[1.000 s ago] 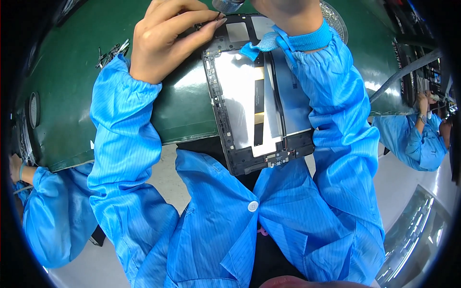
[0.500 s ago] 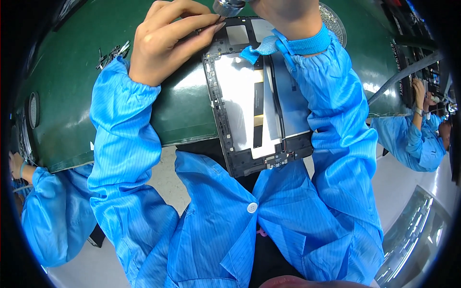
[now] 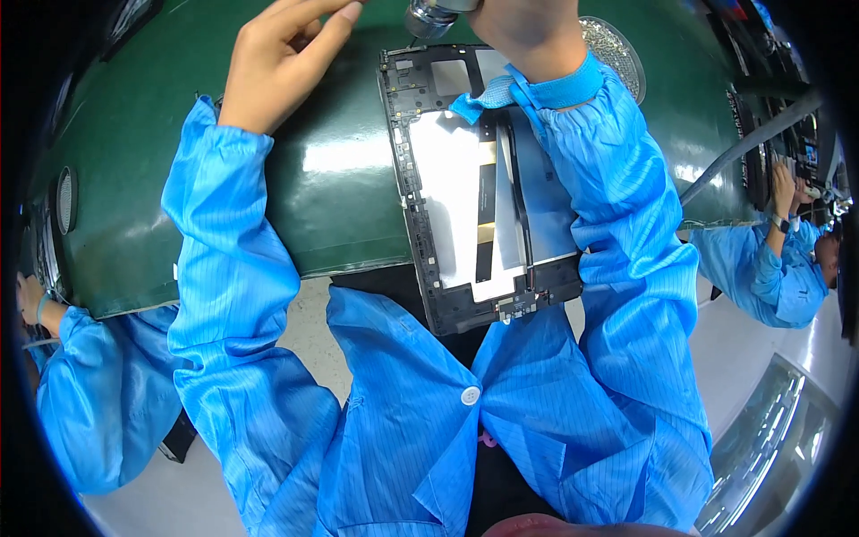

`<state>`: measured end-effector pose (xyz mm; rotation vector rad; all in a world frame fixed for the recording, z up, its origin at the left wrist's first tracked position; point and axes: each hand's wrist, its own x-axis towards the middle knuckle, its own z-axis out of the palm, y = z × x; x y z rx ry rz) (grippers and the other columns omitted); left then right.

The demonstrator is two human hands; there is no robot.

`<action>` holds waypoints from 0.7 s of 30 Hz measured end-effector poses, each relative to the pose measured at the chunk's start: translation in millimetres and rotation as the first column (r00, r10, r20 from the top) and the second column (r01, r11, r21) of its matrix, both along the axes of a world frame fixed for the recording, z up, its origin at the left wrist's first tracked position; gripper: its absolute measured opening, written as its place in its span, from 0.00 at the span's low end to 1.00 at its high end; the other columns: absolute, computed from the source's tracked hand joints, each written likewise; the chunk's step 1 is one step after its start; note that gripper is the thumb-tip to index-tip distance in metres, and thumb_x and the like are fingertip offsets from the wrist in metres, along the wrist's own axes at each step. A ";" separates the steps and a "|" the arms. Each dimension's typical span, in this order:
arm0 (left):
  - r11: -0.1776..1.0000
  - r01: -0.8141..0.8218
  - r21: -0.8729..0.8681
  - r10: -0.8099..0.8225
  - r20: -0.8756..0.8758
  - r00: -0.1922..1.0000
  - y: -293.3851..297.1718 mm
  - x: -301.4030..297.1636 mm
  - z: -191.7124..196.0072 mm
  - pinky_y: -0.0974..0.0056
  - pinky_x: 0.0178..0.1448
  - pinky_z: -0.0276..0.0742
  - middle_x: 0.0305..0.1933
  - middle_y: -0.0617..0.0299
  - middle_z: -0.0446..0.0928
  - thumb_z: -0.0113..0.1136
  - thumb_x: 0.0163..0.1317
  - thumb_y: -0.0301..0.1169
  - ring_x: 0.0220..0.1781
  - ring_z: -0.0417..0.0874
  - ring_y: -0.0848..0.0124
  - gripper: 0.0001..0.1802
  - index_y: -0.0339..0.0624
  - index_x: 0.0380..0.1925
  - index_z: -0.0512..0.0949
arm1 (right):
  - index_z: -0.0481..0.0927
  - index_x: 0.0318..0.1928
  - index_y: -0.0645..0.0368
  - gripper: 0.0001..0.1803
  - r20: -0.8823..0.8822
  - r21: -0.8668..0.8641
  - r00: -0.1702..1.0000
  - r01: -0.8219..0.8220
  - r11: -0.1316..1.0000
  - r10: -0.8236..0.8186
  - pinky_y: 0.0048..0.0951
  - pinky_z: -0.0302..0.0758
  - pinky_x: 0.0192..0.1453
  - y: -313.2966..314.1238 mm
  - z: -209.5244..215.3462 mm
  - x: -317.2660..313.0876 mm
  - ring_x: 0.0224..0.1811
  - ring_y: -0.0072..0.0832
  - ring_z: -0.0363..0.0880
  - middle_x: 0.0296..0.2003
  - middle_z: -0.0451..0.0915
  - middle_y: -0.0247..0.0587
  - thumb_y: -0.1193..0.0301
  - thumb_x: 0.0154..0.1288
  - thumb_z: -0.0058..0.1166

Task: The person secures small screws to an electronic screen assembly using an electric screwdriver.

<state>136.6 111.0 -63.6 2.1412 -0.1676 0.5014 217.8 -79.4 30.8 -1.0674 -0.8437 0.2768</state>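
Note:
My right hand (image 3: 532,36), cut off by the upper edge, is closed around an electric screwdriver (image 3: 431,20) with a silver metal nose. The nose is just above the far edge of an opened tablet housing (image 3: 445,201), black-framed with a shiny silver plate and a dark ribbon cable. The housing lies tilted across the table's near edge, partly hidden by my right sleeve. My left hand (image 3: 273,76) is over the table, left of the housing and apart from it. Its thumb and forefinger come together at the upper edge; what they hold, if anything, is not visible.
A round dish (image 3: 639,73) of small silvery pieces stands beyond my right wrist on the green table (image 3: 340,210). Another round dish (image 3: 67,199) sits far left. A grey cable (image 3: 752,139) crosses at right. Blue-sleeved co-workers sit left (image 3: 103,403) and right (image 3: 761,273).
My left hand has drawn away left from the housing's far edge, covering the spot where small dark pieces lay. The screwdriver has lifted slightly off the housing's edge, which now shows more fully.

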 end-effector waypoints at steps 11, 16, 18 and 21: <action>0.974 0.210 -0.089 -0.224 -0.201 0.954 9.3 5.1 -10.7 0.71 0.44 0.75 0.36 0.64 0.81 0.66 0.67 0.31 0.37 0.79 0.77 0.12 0.34 0.45 0.85 | 0.79 0.38 0.68 0.11 -0.022 0.003 1.000 -0.018 1.000 0.018 0.24 0.71 0.19 17.9 -23.8 0.0 0.15 0.21 0.73 0.27 0.80 0.41 0.70 0.69 0.55; 0.978 0.197 -0.066 -0.208 -0.281 0.937 11.1 3.0 -9.9 0.69 0.49 0.77 0.38 0.61 0.83 0.66 0.66 0.31 0.40 0.81 0.74 0.11 0.34 0.43 0.86 | 0.79 0.37 0.67 0.10 -0.012 -0.009 1.000 -0.029 1.000 0.029 0.25 0.71 0.19 18.8 -26.1 -0.3 0.16 0.22 0.74 0.26 0.80 0.41 0.70 0.69 0.55; 0.979 0.194 -0.071 -0.206 -0.276 0.939 10.9 3.1 -10.5 0.69 0.48 0.77 0.38 0.61 0.83 0.67 0.66 0.31 0.39 0.80 0.74 0.11 0.34 0.43 0.86 | 0.79 0.38 0.67 0.10 -0.021 -0.007 0.999 -0.028 1.000 0.027 0.25 0.71 0.19 20.2 -26.6 -1.8 0.16 0.22 0.74 0.26 0.80 0.41 0.70 0.69 0.55; 0.975 0.206 -0.085 -0.221 -0.269 0.937 12.0 3.3 -9.5 0.68 0.47 0.76 0.37 0.60 0.82 0.66 0.66 0.30 0.39 0.80 0.74 0.10 0.34 0.42 0.87 | 0.79 0.38 0.67 0.09 -0.042 -0.002 0.999 -0.033 0.999 0.033 0.25 0.71 0.19 21.5 -25.8 -3.7 0.16 0.22 0.74 0.27 0.80 0.41 0.71 0.69 0.54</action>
